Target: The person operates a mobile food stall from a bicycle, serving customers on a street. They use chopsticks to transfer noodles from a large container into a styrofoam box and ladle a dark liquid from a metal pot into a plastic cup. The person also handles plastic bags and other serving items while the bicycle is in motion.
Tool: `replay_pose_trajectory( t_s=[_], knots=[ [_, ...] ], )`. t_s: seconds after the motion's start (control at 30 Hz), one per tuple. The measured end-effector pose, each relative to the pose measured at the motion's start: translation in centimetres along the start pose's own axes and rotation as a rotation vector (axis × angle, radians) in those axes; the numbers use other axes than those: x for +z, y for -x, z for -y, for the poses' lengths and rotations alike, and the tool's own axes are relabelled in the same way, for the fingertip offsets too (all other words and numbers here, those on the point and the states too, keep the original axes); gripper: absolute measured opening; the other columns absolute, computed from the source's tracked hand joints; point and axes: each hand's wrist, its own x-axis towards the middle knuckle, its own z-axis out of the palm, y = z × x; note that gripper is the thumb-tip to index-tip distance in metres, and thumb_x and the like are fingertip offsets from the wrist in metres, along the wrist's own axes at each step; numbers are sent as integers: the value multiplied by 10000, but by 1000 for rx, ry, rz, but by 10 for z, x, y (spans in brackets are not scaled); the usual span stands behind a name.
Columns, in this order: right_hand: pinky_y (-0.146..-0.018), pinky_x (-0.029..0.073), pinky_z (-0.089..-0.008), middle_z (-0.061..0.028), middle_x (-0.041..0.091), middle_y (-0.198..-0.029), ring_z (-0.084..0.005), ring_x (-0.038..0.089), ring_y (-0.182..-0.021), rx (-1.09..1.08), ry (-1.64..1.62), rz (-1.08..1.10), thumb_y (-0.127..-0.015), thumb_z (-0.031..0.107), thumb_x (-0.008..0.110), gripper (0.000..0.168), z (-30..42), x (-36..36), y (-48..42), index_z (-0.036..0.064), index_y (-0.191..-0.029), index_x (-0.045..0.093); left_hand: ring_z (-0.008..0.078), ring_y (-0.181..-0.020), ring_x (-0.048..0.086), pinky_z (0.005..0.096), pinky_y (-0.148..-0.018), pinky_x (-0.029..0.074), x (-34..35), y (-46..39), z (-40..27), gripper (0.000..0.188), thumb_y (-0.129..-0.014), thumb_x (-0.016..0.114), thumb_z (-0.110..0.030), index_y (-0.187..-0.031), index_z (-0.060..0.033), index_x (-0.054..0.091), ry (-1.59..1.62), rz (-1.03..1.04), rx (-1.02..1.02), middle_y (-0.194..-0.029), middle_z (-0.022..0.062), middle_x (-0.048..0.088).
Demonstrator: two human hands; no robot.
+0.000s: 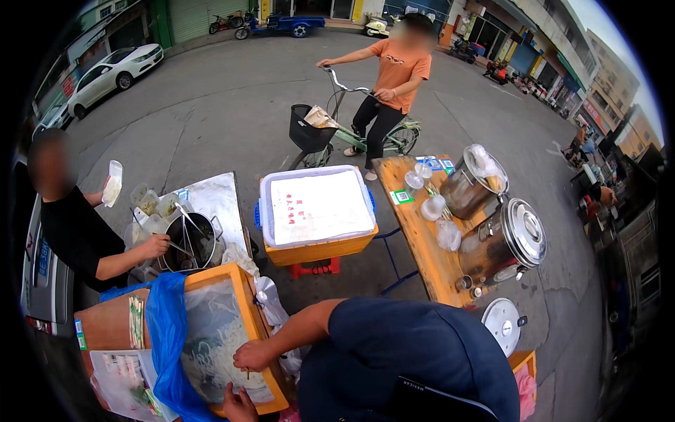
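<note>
My right hand (254, 355) reaches over an orange-rimmed box (240, 285), its fingers closed around a thin brown stick, mostly hidden. The box is lined with clear plastic and holds white noodle-like strands (219, 337). My left hand (240, 403) is at the box's near edge, below the right hand, fingers apart and no object visible in it. A blue plastic sheet (169, 337) drapes over the box's left side.
At left a person (79, 227) holds a utensil in a steel pot (192, 242) and a white container (112, 183). A covered orange box (319, 211) stands ahead; large steel pots (503, 232) stand on a wooden table (416, 242) at right. Beyond, a person (395, 74) straddles a bicycle (348, 134).
</note>
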Motion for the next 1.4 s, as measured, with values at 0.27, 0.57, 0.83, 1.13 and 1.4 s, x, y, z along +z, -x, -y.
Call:
replay_pose_trajectory(
  t_s=[0.27,0.57,0.83,1.13,1.4],
  knots=[
    [-801,539,-472,-157,648,-895,-365,662,-911,-2,5,-13,-926,284,628,247,0,-4,2,39,-893,629,456,-995,605,540,-843,499,-51,-11,-38,442,-934,676,-351,-1196,4,658,-268,-35,-271,-1038,260,642],
    [-811,533,-478,-151,634,-907,-361,650,-924,-24,-7,-4,-939,293,615,247,-1,-5,2,51,-896,610,467,-1012,611,563,-883,516,-58,-6,86,907,-779,746,-714,-1272,29,581,-554,-984,-213,-1168,256,615],
    [-818,526,-481,-173,616,-900,-387,637,-934,-103,-78,85,-895,246,639,191,-3,0,-9,55,-893,630,494,-1342,469,622,-1097,380,-49,7,126,1108,-755,845,-597,-1534,17,351,266,-571,-488,-1534,291,413],
    [-844,527,-491,-218,671,-975,-407,647,-987,-509,31,365,-813,206,676,186,19,67,-53,44,-900,704,176,-870,542,315,-821,475,-29,53,35,276,-955,667,-132,-1132,69,602,615,-253,-284,-1036,86,653],
    [-880,552,-442,-137,728,-1118,-335,684,-1016,-474,-121,76,-959,256,597,358,-24,114,-16,36,-1228,683,299,-917,526,316,-831,438,17,119,-38,212,-725,517,91,-925,46,572,392,-81,-70,-1006,140,491]
  ],
)
